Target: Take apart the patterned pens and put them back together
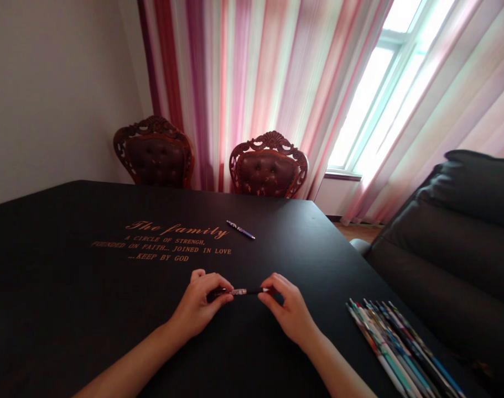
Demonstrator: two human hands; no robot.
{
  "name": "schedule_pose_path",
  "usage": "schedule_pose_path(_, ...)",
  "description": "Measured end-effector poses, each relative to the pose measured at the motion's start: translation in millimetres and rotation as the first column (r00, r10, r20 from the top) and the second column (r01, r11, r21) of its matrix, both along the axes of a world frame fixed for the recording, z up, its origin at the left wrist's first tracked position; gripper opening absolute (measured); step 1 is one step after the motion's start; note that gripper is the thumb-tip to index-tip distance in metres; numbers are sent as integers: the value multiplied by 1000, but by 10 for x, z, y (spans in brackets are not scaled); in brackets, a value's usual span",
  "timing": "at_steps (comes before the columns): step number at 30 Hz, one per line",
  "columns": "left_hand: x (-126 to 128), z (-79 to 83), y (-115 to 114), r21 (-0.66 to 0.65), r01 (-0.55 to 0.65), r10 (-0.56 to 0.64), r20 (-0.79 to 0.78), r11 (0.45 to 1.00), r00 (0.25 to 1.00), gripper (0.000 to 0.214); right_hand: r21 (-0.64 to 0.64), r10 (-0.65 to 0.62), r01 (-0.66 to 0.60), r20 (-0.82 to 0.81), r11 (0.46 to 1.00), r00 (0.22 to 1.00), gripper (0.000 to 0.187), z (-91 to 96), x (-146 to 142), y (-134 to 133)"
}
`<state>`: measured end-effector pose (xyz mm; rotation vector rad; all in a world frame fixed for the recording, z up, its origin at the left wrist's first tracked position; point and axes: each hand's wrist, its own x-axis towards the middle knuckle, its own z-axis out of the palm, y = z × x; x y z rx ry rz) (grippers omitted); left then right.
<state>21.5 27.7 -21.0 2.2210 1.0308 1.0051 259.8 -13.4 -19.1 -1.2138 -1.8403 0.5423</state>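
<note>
Between my two hands, a slim pen [240, 291] with a patterned barrel and a dark section is held level, just above the black table [252, 354]. My left hand [202, 297] pinches its left end between thumb and fingertips. At the other end, the thumb and fingers of my right hand [285, 304] close on the pen's pale tip. My fingers hide both ends in part. Beyond my hands, a second pen [240, 229], purple-blue with a patterned part, lies slantwise on the table.
Several pens [395, 342] in mixed colours lie side by side near the table's right edge. Gold lettering [164, 242] marks the tabletop. Two carved chairs, the left chair [158, 157] and right chair [270, 168], stand at the far edge. A black leather sofa [455, 243] is at right.
</note>
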Motion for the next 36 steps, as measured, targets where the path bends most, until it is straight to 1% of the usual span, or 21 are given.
schedule_pose_path(5,-9,38,-19,49,37,-36,-26,998,999,7,24,9,-11,72,1000,997,16,16,0,5)
schedule_pose_path(8,-11,50,-26,28,31,-30,-31,999,999,6,20,3,-4,41,1000,999,18,5,-5,10)
schedule_pose_path(10,-4,45,-20,-58,-18,20,28,998,999,15,-9,-26,26,-40,1000,999,17,-18,0,21)
schedule_pose_path(12,13,36,-4,-231,-45,85,166,972,982,29,-55,-76,68,-150,996,986,19,-49,16,40)
schedule_pose_path(13,24,31,6,-336,-17,109,256,942,960,32,-82,-100,85,-210,993,973,20,-65,26,51)
schedule_pose_path(14,37,26,18,-435,48,123,356,899,926,33,-111,-121,94,-271,989,955,22,-79,37,61)
schedule_pose_path(15,49,22,29,-515,146,129,461,845,878,35,-139,-138,97,-331,986,933,24,-90,45,70)
schedule_pose_path(16,60,19,39,-567,256,140,562,783,815,39,-163,-152,95,-386,982,910,25,-98,51,76)
schedule_pose_path(18,74,15,52,-594,463,180,721,658,669,43,-203,-173,85,-469,975,866,26,-101,49,77)
schedule_pose_path(20,78,13,51,-568,613,236,809,549,538,41,-228,-182,72,-512,971,839,27,-91,27,64)
schedule_pose_path(22,77,9,40,-545,702,288,839,459,463,39,-245,-180,53,-529,968,829,27,-74,-9,44)
schedule_pose_path(24,75,2,24,-533,744,325,843,403,428,39,-254,-176,41,-537,966,825,27,-53,-47,23)
schedule_pose_path(25,75,-4,17,-531,750,338,843,393,420,38,-258,-178,40,-540,965,822,27,-42,-64,15)
schedule_pose_path(26,77,-10,11,-529,751,344,843,395,412,37,-260,-181,40,-544,965,820,27,-31,-79,7)
schedule_pose_path(30,96,-26,4,-521,734,355,849,435,392,30,-265,-183,39,-544,963,819,27,13,-104,-14)
schedule_pose_path(33,108,-19,23,-535,732,389,836,421,387,29,-260,-173,39,-518,965,838,27,29,-101,-19)
schedule_pose_path(35,107,-17,44,-549,729,404,825,409,395,32,-242,-163,51,-471,969,867,26,22,-91,-14)
schedule_pose_path(36,103,-21,56,-557,721,405,821,411,403,34,-222,-160,68,-432,973,887,25,14,-84,-7)
